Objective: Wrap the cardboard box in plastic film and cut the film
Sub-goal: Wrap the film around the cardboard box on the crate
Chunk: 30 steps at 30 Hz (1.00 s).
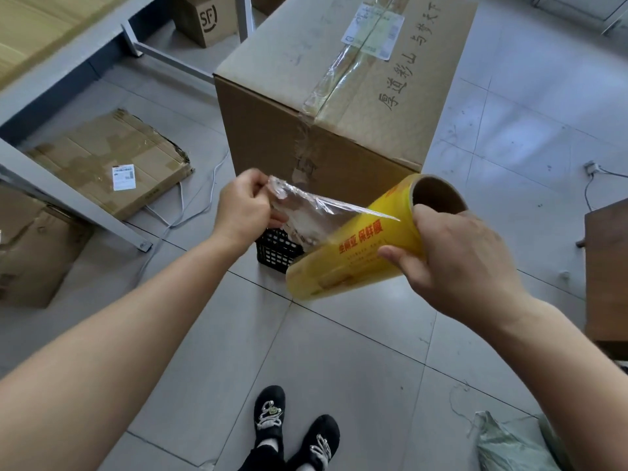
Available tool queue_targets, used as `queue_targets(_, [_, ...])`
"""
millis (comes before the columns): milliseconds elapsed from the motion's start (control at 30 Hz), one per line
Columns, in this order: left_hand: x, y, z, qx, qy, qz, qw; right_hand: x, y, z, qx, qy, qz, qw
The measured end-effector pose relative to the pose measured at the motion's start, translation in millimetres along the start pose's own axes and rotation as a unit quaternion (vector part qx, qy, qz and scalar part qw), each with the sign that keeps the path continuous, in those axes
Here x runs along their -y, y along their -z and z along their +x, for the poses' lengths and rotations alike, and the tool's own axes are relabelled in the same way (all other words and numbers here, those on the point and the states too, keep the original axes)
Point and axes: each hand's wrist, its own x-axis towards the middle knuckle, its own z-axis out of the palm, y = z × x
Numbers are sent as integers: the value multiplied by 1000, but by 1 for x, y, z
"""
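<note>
Cardboard box (343, 107), large and taped along its top seam, stands on the tiled floor just beyond both hands. The right hand (465, 253) is closed around one end of a yellow roll of plastic film (360, 246), held tilted in front of the box's near face. The left hand (243, 212) pinches the loose film end (306, 209), stretched from the roll, above a black basket (277, 251).

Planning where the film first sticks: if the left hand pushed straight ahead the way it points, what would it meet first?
Probably the near face of the cardboard box, just beyond the left hand pinching the film; depth is unclear.
</note>
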Motion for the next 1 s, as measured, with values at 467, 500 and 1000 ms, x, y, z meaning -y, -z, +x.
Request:
queue_targets(467, [-5,-30,50,-112,65,-21,991,34,-22,31,-108,-63,-1,992])
queue_targets(500, [-6,-32,49,-113,81,-25,990,35,-24,34,-109,-68,0,992])
queue_targets(1000, [-8,-62,36,-112,225,-313,916,42,-38,42,-123,-91,23,988])
